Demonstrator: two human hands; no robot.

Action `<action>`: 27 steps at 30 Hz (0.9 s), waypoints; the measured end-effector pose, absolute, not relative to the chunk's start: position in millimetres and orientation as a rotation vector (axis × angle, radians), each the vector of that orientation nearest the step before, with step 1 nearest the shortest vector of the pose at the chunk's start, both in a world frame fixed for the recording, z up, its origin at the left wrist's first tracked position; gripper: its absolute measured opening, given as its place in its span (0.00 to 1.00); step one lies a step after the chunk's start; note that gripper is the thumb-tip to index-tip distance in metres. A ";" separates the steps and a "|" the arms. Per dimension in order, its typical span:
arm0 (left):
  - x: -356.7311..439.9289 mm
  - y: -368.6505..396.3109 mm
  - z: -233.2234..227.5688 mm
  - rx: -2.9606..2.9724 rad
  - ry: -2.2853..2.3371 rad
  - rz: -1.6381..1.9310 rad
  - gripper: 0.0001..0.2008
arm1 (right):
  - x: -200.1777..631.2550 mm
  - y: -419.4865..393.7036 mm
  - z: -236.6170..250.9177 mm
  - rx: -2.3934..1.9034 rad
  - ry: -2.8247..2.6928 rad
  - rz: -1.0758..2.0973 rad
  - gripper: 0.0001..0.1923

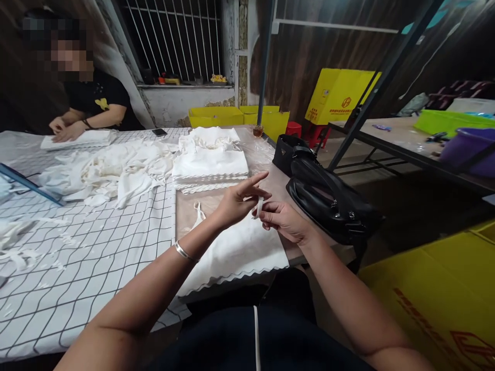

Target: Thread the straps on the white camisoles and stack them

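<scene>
My left hand and my right hand meet above the table's near edge and pinch a narrow white cloth strap between their fingertips. The strap belongs to a white cloth piece with a zigzag hem that lies flat under my hands. Another strap loop of it rests on the table to the left. A silver bangle is on my left wrist.
A neat stack of folded white cloths sits beyond my hands, a loose heap to its left. Black bags stand at the table's right edge. A person across the table presses a folded cloth. Yellow boxes stand at right.
</scene>
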State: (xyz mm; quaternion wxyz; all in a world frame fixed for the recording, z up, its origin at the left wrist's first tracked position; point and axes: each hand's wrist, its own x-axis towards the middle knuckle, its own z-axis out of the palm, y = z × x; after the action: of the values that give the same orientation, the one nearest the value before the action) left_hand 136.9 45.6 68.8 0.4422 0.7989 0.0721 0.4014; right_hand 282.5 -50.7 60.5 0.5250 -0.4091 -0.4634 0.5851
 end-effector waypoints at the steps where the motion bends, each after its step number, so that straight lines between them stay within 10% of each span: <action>1: 136.7 46.8 65.8 1.983 0.194 0.990 0.31 | 283.0 -50.8 59.6 -1.004 -1.112 1.443 0.19; 10: 105.6 30.8 15.8 2.342 1.059 0.623 0.06 | 300.9 -40.1 34.4 -1.146 -0.825 1.475 0.23; 27: 118.6 16.4 -4.7 2.212 1.126 0.326 0.08 | 323.8 -12.8 10.6 -1.307 -1.426 0.715 0.18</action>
State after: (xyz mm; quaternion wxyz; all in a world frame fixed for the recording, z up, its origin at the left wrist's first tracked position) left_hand 118.6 16.4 -4.7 0.3137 0.8389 0.4272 0.1236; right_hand 323.8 -12.8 10.6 0.5137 -0.5438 -0.5933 0.2973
